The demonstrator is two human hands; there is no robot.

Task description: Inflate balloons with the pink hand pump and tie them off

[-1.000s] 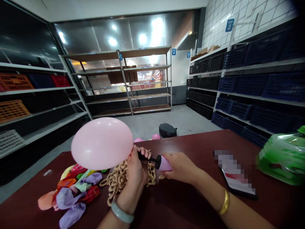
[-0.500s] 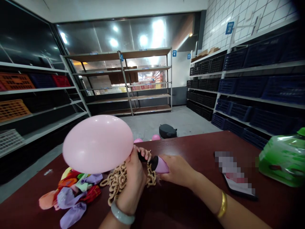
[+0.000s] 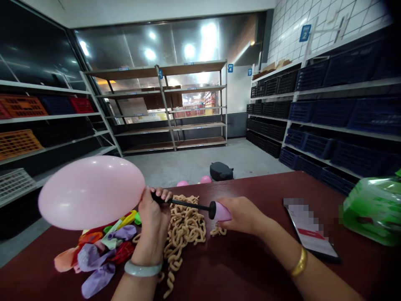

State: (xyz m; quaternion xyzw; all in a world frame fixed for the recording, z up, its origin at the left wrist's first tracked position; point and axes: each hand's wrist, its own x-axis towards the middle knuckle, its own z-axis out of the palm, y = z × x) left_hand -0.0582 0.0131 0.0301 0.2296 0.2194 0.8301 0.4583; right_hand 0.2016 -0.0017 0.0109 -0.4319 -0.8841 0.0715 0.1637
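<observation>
Left of the pump, which left hand and right hand grip, the balloon seems light, fragile, best neck-held.

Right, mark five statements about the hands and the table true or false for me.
1. The right hand grips the pump by its pale purple handle. True.
2. The gold bracelet is on the left wrist. False: the gold bracelet is on the right wrist; the left wears a pale bangle.
3. The inflated pink balloon is at the left hand. True.
4. The phone lies between the two hands. False: the phone lies to the right of the right hand.
5. Tan curly pieces lie on the table. True.
</observation>
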